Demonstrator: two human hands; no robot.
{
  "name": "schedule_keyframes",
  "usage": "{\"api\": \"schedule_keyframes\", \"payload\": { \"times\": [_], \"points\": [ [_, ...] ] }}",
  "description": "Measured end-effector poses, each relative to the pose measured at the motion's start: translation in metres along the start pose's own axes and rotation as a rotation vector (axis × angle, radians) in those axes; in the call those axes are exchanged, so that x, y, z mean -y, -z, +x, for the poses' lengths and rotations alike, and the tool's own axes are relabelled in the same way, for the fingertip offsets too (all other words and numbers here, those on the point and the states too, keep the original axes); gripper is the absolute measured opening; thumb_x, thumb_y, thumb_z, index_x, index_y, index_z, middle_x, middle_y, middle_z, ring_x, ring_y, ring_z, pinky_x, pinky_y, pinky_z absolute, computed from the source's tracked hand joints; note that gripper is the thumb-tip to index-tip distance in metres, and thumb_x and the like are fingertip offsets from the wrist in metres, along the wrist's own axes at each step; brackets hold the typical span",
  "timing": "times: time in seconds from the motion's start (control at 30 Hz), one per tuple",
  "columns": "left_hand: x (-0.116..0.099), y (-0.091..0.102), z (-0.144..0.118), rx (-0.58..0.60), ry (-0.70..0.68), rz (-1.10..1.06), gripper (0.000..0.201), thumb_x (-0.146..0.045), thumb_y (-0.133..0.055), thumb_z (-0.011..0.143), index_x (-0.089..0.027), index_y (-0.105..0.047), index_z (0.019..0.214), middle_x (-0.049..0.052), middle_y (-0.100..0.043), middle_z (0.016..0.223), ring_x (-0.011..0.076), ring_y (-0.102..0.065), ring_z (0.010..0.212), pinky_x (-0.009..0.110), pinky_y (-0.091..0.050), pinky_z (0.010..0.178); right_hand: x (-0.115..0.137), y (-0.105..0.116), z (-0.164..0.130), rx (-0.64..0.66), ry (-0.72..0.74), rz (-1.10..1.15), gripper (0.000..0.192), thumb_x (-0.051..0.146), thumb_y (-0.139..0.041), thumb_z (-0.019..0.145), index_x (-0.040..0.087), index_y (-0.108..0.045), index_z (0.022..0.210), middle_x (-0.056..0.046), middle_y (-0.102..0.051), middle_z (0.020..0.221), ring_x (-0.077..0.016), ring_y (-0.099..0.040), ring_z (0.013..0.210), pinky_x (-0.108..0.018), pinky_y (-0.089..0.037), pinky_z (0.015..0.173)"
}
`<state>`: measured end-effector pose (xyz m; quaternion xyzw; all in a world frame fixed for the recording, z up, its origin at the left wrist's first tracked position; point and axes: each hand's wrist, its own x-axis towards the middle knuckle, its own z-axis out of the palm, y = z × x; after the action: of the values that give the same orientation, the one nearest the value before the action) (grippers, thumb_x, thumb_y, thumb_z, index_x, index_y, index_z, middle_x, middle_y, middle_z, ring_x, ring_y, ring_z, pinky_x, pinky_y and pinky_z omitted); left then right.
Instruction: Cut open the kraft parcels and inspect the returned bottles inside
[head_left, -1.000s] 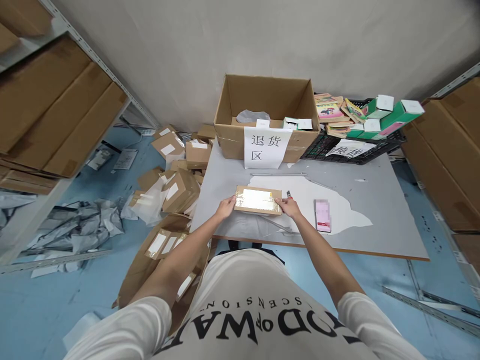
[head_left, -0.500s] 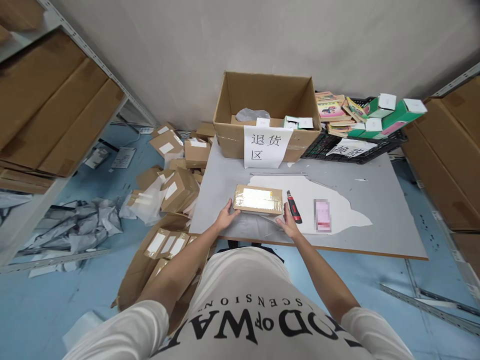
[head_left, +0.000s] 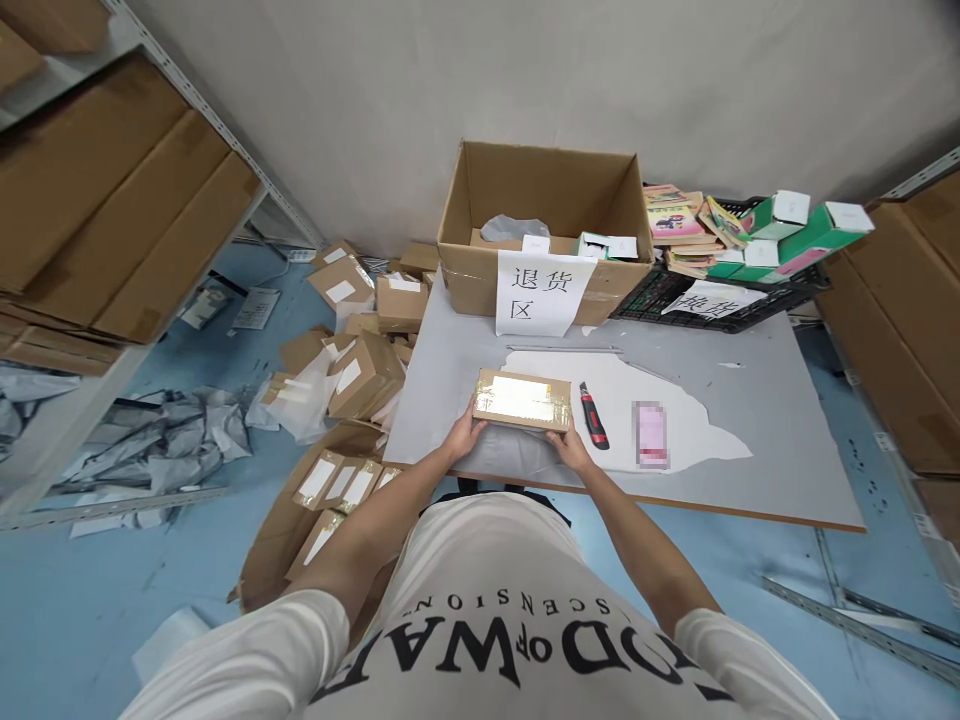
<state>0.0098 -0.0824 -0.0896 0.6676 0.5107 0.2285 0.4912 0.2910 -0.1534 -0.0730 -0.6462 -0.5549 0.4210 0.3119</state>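
Observation:
A small taped cardboard box (head_left: 523, 400) with a white label on top is at the near side of the grey table. My left hand (head_left: 465, 436) grips its left end, and my right hand (head_left: 571, 446) holds its lower right corner. Some fingers of both hands are hidden by the box. Just right of the box lies a red and black utility knife (head_left: 593, 415) on a torn white sheet (head_left: 694, 440). Beyond it on that sheet is a pink, pixelated flat item (head_left: 650, 434).
At the table's (head_left: 795, 400) back stand a large open carton (head_left: 469, 285) with a paper sign and a black crate (head_left: 750, 318) of books and green boxes. Parcels (head_left: 366, 375) pile up on the left floor, beside an open carton (head_left: 262, 545) of labelled boxes. Shelves flank both sides.
My right hand has closed in on the box's right end, from slightly spread fingers to a grip. The view has shifted a little, so the scene sits slightly further right.

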Motion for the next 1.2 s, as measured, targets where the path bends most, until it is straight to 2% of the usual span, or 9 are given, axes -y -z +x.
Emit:
{"api": "schedule_keyframes", "payload": {
  "times": [0.17,0.3,0.47,0.57,0.63,0.73,0.9,1.03,1.2],
  "points": [
    [-0.005,0.002,0.001,-0.019,-0.017,0.019,0.067,-0.032,-0.048,0.086,-0.019,-0.023,0.147,0.010,-0.051,0.138,0.0243,-0.044,0.129,0.041,-0.033,0.108,0.001,0.001,0.000,-0.009,0.002,0.039,0.078,0.046,-0.050,0.085,0.019,-0.014,0.148,-0.012,-0.049,0.139,-0.0247,-0.048,0.126,-0.044,-0.035,0.106],
    [-0.011,0.010,0.004,-0.013,-0.009,0.044,0.064,-0.033,-0.049,0.086,-0.017,-0.030,0.145,0.010,-0.056,0.132,0.0255,-0.052,0.121,0.042,-0.038,0.104,0.011,0.009,0.003,-0.006,-0.030,0.017,0.072,0.040,-0.051,0.085,0.020,-0.020,0.147,-0.011,-0.059,0.128,-0.0254,-0.057,0.113,-0.042,-0.043,0.098],
    [-0.035,0.032,0.008,-0.035,-0.019,0.114,0.057,-0.041,-0.050,0.085,-0.020,-0.044,0.138,0.006,-0.061,0.127,0.0271,-0.054,0.119,0.039,-0.041,0.100,0.030,0.033,0.011,0.032,-0.058,-0.142,0.066,0.041,-0.055,0.084,0.021,-0.032,0.143,-0.008,-0.068,0.107,-0.0252,-0.065,0.092,-0.039,-0.050,0.084],
    [-0.056,0.045,0.013,-0.051,-0.015,0.118,0.050,-0.045,-0.049,0.086,-0.019,-0.056,0.128,0.006,-0.066,0.118,0.0270,-0.060,0.110,0.035,-0.044,0.097,0.047,0.051,0.018,0.046,-0.047,-0.228,0.057,0.042,-0.056,0.083,0.021,-0.045,0.135,-0.008,-0.070,0.102,-0.0246,-0.066,0.088,-0.036,-0.049,0.080],
    [-0.068,0.051,0.017,-0.054,-0.028,0.058,0.051,-0.046,-0.049,0.087,-0.017,-0.056,0.128,0.006,-0.066,0.118,0.0265,-0.061,0.109,0.034,-0.045,0.095,0.059,0.063,0.024,0.046,-0.047,-0.270,0.048,0.044,-0.057,0.083,0.022,-0.054,0.126,-0.008,-0.070,0.102,-0.0243,-0.066,0.089,-0.033,-0.049,0.078],
    [-0.078,0.056,0.023,-0.062,-0.042,-0.029,0.058,-0.045,-0.052,0.085,-0.014,-0.048,0.135,0.008,-0.063,0.124,0.0254,-0.059,0.113,0.033,-0.046,0.095,0.074,0.077,0.032,0.062,-0.060,-0.345,0.042,0.050,-0.054,0.084,0.022,-0.063,0.113,-0.008,-0.071,0.101,-0.0239,-0.065,0.089,-0.030,-0.046,0.075],
    [-0.077,0.056,0.026,-0.045,0.077,0.072,0.056,-0.047,-0.054,0.085,-0.015,-0.051,0.131,0.010,-0.070,0.109,0.0247,-0.065,0.103,0.032,-0.050,0.087,0.078,0.084,0.040,0.123,-0.126,-0.379,0.049,0.059,-0.046,0.085,0.018,-0.067,0.100,-0.009,-0.071,0.092,-0.0219,-0.064,0.082,-0.027,-0.044,0.069],
    [-0.068,0.050,0.026,-0.054,0.156,0.169,0.051,-0.049,-0.052,0.086,-0.015,-0.058,0.123,0.009,-0.073,0.100,0.0251,-0.067,0.098,0.030,-0.050,0.082,0.067,0.073,0.044,0.140,-0.210,-0.356,0.052,0.062,-0.044,0.084,0.016,-0.068,0.082,-0.010,-0.071,0.085,-0.0216,-0.064,0.079,-0.027,-0.044,0.068],
    [-0.052,0.040,0.033,-0.051,0.246,0.187,0.049,-0.047,-0.054,0.084,-0.013,-0.063,0.118,0.012,-0.072,0.100,0.0280,-0.066,0.098,0.033,-0.048,0.083,0.047,0.056,0.049,0.136,-0.357,-0.332,0.054,0.066,-0.046,0.081,0.018,-0.061,0.063,-0.011,-0.070,0.074,-0.0218,-0.064,0.073,-0.029,-0.046,0.067]
  ]
}}
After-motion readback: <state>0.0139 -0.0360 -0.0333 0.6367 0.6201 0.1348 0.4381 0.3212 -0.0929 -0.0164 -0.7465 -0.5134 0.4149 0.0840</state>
